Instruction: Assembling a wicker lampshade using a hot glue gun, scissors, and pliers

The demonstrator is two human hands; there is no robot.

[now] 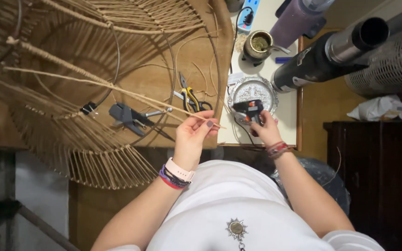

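**Fibre strand pinched, glue gun in hand, frame partly wrapped**

Over the wooden table (164, 79), the left hand (191, 135) pinches the near end of one long fibre strand (117, 88) between thumb and fingertips; the fingers are closed on it, the rest loosely curled. That strand runs up and to the left from the hand, across the table, to the wire frame (70, 93). The right hand (264, 128) is wrapped shut around a small black and orange glue gun (250, 109), held just above a round silver tray (252, 90) on the white side table (266, 60).

As a judgement of progress: much of the frame already carries close-set fibre wraps, along its lower arc and its upper part, while bare wire hoops still show across the middle. So the wrapping looks well along but unfinished, with the held strand not yet fixed at this end.

Counted: one frame, one strand in hand, a few loose strands on the table, one glue gun, one tray. Lying near the left hand are one grey stapler-like tool (126, 116), one yellow-handled pliers (189, 95) and one pair of scissors (203, 104). One gourd cup (258, 44) stands beyond the tray.
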